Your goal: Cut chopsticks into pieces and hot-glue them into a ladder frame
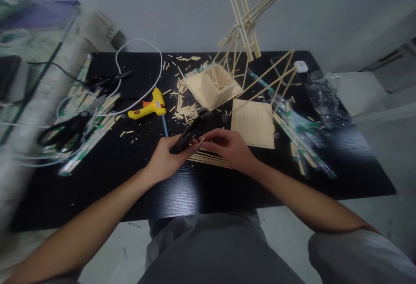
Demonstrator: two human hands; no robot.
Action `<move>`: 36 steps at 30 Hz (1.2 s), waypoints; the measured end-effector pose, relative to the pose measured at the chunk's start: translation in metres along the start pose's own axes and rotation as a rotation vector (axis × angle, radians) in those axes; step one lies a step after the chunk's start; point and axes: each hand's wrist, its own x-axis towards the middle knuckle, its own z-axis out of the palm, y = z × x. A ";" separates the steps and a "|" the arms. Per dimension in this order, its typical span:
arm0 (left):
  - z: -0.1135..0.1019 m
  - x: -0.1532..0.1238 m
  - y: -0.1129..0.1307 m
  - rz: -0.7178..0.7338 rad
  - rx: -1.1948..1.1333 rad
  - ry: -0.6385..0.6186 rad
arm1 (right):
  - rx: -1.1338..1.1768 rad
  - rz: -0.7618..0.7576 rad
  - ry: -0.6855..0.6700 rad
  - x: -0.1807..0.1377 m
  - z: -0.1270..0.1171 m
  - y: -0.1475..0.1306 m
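"One thing first: what was in your left grip [166, 156]?"

"A black hand tool [188, 135]. My fingers were closed around its near end, and its far end pointed away from me toward the small wooden scraps [186, 112] (its exact kind was too dark to make out)."

"And your right grip [234, 147]?"

"Thumb and forefinger pinched a short wooden piece [202, 141] just beside the tool. My left fingertips were close to it too; whether they touched it, I couldn't tell."

"What lay below?"

"Several thin wooden strips [209, 160], side by side on the black bench [130, 197], partly hidden by my right grip. A flat wooden panel [253, 123] lay just to the right of them."

"And farther out?"

"To the left, the yellow glue gun [151, 107], then the black-handled scissors [76, 125] well apart from my grip. Toward the back stood a wooden structure [211, 91] with crossed blades on top."
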 end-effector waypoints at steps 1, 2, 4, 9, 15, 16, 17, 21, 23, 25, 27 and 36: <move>0.001 0.000 0.000 0.000 -0.009 -0.001 | 0.001 0.015 -0.005 0.000 0.000 -0.001; 0.001 -0.001 0.000 0.004 -0.013 -0.006 | -0.003 0.022 -0.008 0.000 0.000 -0.002; 0.001 -0.002 0.000 0.020 0.000 -0.021 | -0.008 0.016 -0.005 -0.001 0.000 -0.004; -0.011 0.002 0.001 0.026 0.211 0.038 | 0.101 -0.019 0.032 -0.002 0.002 -0.008; -0.030 0.009 0.000 0.028 0.766 0.003 | 0.160 0.049 0.065 0.000 -0.002 -0.006; -0.031 0.009 -0.001 0.034 0.823 -0.014 | 0.159 0.052 0.067 0.000 -0.002 -0.006; -0.030 0.009 -0.001 0.042 0.862 -0.033 | 0.157 0.051 0.066 0.001 -0.003 -0.006; -0.027 0.006 0.001 0.071 0.921 -0.083 | 0.131 0.030 0.062 0.001 -0.005 -0.007; -0.026 0.006 0.004 0.061 0.953 -0.086 | 0.120 0.023 0.069 0.001 -0.005 -0.007; -0.025 0.006 0.006 0.051 0.982 -0.088 | 0.120 0.021 0.078 0.001 -0.005 -0.006; -0.025 0.006 0.007 0.054 0.998 -0.088 | 0.125 0.022 0.084 0.001 -0.005 -0.006; -0.022 0.006 0.007 0.030 0.994 -0.095 | 0.113 0.032 0.091 0.001 -0.007 -0.007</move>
